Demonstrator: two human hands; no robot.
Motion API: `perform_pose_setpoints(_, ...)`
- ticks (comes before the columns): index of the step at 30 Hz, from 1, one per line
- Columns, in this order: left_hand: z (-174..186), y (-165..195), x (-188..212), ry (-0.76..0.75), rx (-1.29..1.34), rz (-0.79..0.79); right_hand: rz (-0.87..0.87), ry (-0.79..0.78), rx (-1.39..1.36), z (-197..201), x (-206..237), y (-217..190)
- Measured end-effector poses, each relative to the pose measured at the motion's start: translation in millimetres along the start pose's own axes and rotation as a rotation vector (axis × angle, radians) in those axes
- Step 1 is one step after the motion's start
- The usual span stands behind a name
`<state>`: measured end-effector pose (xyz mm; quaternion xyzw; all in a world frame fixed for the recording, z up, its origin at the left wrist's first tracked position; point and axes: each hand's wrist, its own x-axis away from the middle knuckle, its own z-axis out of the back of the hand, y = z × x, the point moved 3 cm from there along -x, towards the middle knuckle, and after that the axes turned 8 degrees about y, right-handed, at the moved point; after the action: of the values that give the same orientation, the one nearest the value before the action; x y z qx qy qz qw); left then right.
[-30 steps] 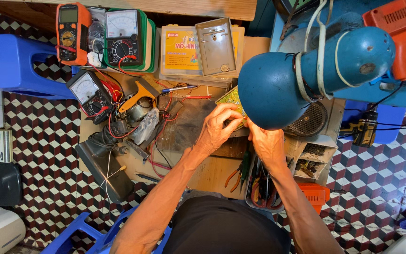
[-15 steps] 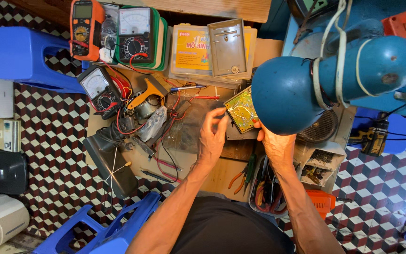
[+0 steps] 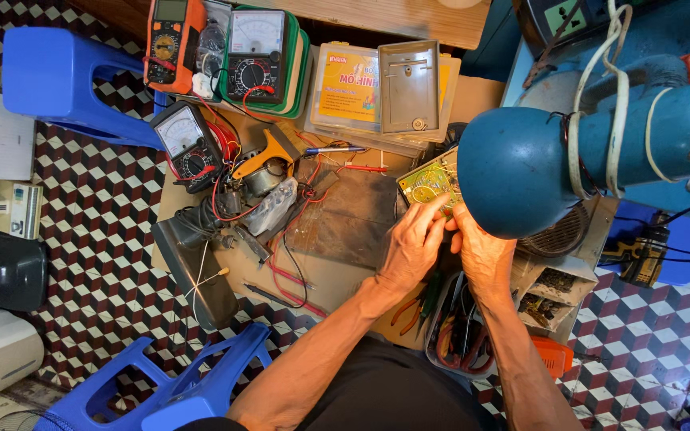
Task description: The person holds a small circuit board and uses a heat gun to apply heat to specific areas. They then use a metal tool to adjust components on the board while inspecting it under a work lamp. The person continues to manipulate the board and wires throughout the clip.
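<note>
Both hands meet over a small green circuit board at the middle of the cluttered table, just under the blue lamp shade. The left hand grips the board's near edge — fingers closed on it. The right hand touches its right side, partly hidden by the shade, so its grip cannot be told.

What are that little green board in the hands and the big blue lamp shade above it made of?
The green board, touched by both the left hand and the right hand, looks like resin circuit laminate: flat, thin, with pale printed tracks. The blue lamp shade appears to be painted metal: smooth dome, dull sheen, scuffed spots. Neither is certain.
</note>
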<state>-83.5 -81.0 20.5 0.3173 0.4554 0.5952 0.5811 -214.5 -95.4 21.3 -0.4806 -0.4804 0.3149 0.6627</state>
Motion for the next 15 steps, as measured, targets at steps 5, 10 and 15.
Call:
perform_pose_setpoints(5, 0, -5, -3, 0.001, -0.034, -0.099, -0.013, 0.001, 0.009, 3, 0, 0)
perform_pose_setpoints(10, 1, -17, -8, -0.019, 0.067, 0.044, -0.038, -0.019, -0.006, 3, 0, 1)
perform_pose_setpoints(15, 5, -14, -13, 0.014, 0.016, -0.088, -0.039, -0.001, -0.027, 3, -3, 9)
